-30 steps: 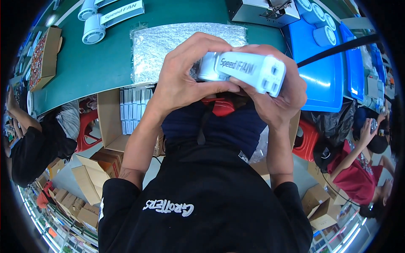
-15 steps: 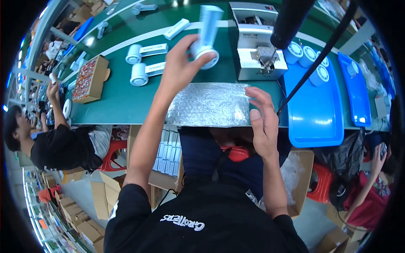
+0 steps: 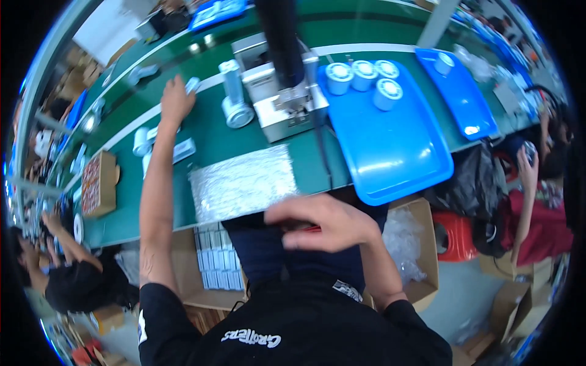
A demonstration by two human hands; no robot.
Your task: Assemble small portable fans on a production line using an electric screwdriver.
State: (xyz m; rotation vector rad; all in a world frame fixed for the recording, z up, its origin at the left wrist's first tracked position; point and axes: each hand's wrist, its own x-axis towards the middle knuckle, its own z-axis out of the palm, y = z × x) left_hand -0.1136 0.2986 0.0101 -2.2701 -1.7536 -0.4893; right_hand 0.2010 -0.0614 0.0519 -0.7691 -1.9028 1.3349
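Far out on the left of the bench, my left hand is at a small white handle-shaped piece, thumb and fingers apart beside it. Blur hides whether they touch. My right hand hovers over my lap near the bench edge, fingers stretched out and holding nothing. A white device with a round base and a clear upright handle stands left of a metal bench machine. Silvery bubble wrap lies flat before me. Beyond my left forearm are similar white devices, partly hidden by it.
Right of the machine, a blue tray holds several white round parts; another blue tray lies beyond. A cardboard box of small red parts stands left. Below the bench are open boxes. Co-workers sit at both sides.
My left hand has let go of the white device, now standing beside the machine, and moved left to the handle-shaped piece. My right hand has come down and inward. The view has turned rightward.
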